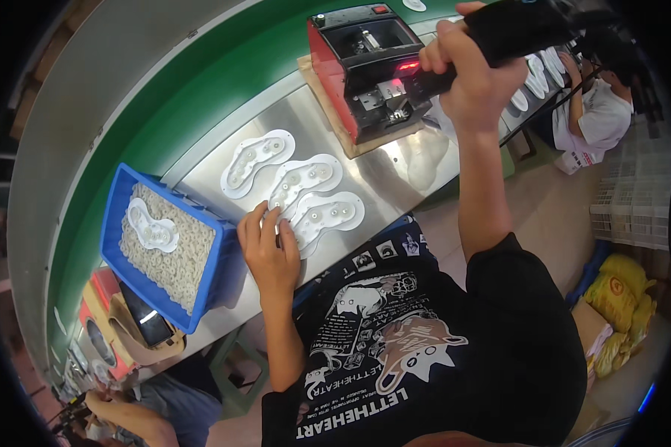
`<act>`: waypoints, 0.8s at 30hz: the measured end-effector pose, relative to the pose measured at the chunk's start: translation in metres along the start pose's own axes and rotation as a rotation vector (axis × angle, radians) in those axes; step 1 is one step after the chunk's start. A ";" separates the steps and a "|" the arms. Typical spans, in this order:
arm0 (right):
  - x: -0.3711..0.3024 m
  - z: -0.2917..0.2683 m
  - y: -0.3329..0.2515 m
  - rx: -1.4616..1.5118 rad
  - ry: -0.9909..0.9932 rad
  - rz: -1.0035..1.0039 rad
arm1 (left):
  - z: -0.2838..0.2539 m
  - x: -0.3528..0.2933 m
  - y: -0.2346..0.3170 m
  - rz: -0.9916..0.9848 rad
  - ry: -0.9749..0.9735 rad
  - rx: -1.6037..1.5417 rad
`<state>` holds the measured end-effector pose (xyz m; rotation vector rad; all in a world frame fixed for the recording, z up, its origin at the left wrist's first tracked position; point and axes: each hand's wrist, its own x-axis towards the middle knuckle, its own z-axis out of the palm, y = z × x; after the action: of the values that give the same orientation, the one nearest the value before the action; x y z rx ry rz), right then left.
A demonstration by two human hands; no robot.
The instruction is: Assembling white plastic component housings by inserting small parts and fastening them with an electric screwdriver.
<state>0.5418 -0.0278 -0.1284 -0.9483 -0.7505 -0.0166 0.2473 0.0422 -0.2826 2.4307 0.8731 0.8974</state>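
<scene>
My right hand [473, 86] is raised at the upper right, closed around the black body of what looks like an electric screwdriver [518, 33]. Its tip is hidden near the front of a red-and-black screw feeder [365, 71] with a lit red display. On the metal worktop lie three white, figure-eight-shaped plastic shells: a far one [257, 160], a middle one [306, 179] and a near one [332, 214], close together with small round fittings inside. My left hand [270, 246] rests at the near shell's left end, fingers curled on its edge.
Left of the shells, a blue bin [214, 261] holds many small pale rings and another white shell [153, 226]. A green belt [175, 112] runs behind the worktop [194, 171]. Other people sit at the lower left and far right [600, 112]. A yellow bag [619, 294] lies at right.
</scene>
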 end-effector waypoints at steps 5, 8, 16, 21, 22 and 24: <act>-0.007 -0.011 0.015 -0.198 0.103 0.192 | 0.002 0.000 0.000 0.001 -0.003 0.006; -0.014 -0.027 0.027 0.003 -0.115 0.187 | 0.001 -0.001 0.001 -0.003 -0.005 0.019; -0.045 -0.012 0.016 0.065 -0.340 0.140 | 0.003 -0.003 -0.006 -0.018 0.032 0.016; -0.085 0.037 0.015 0.162 -0.467 0.166 | 0.005 -0.002 -0.008 -0.011 0.075 -0.020; -0.093 0.049 0.019 0.062 -0.512 0.122 | 0.004 -0.004 -0.010 -0.010 0.072 -0.039; -0.104 0.074 0.026 0.112 -0.461 0.135 | 0.004 -0.004 -0.010 -0.016 0.078 -0.067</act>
<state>0.4296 0.0113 -0.1818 -0.9030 -1.0963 0.3700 0.2433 0.0459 -0.2925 2.3422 0.8750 1.0055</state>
